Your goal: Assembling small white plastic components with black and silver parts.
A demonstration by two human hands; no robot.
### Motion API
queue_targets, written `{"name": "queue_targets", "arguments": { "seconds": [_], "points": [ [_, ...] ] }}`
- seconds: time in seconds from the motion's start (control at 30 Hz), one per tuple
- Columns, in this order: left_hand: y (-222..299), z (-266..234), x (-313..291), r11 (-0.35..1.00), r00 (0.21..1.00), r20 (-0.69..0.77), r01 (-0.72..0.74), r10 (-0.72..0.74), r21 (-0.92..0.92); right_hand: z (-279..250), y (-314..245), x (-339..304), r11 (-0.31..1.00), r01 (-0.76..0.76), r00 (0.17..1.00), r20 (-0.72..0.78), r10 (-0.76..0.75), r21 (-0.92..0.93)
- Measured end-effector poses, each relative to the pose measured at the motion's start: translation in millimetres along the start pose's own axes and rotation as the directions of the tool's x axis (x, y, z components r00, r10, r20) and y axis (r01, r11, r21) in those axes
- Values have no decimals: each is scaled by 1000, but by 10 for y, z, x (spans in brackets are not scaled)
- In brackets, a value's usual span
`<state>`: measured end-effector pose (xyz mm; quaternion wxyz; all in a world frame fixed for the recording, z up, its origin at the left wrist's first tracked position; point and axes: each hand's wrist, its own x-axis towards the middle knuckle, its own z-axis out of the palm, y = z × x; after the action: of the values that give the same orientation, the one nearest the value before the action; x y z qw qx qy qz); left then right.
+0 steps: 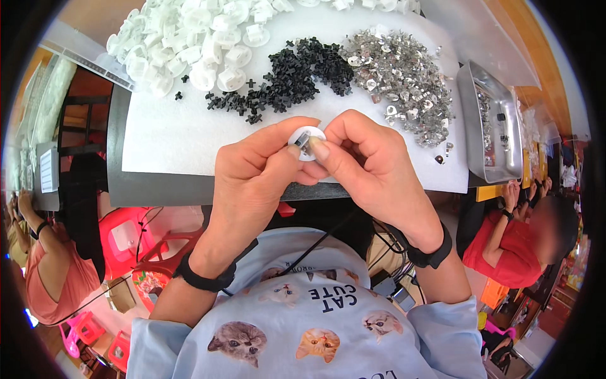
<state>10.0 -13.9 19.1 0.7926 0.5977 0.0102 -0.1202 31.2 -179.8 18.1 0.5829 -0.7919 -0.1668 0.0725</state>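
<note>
Between my two hands, above the near part of the white sheet, is a small round white plastic part (303, 134) with a raised housing on its face. My left hand (255, 158) grips its left side between thumb and fingers. From the right, my right hand (366, 161) pinches it too, the thumb pressed onto the housing; whether a smaller piece sits under that thumb is hidden. Behind the hands lie a pile of small black cross-shaped pieces (293, 79), a heap of white round plastic parts (189, 38), and a heap of small shiny metal pieces (404, 79).
The white sheet (170, 142) covers a dark table. At its right stands a metal tray (505, 155) with small pieces inside. A clear plastic bin edge (82, 60) is at the far left. One person in red (514, 246) sits at right, another (60, 265) at left, near red stools (126, 237).
</note>
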Motion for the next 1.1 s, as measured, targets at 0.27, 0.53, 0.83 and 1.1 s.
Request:
{"name": "queue_targets", "arguments": {
  "seconds": [0.27,0.53,0.83,1.1],
  "points": [
    [9,-11,8,999,1000,2,18,-18,29,-3,8,-28,1000,1,1000,-11,-1,21],
    [6,0,-2,997,1000,1,7,-7,81,-9,27,-34,1000,16,1000,-7,-16,10],
    [33,28,16,995,1000,-14,-1,3,102,-17,32,-34,1000,17,1000,-15,-17,25],
    [-22,-5,-14,998,1000,15,1,-2,69,-17,-46,-66,999,-25,998,51,24,24]
  ]
}}
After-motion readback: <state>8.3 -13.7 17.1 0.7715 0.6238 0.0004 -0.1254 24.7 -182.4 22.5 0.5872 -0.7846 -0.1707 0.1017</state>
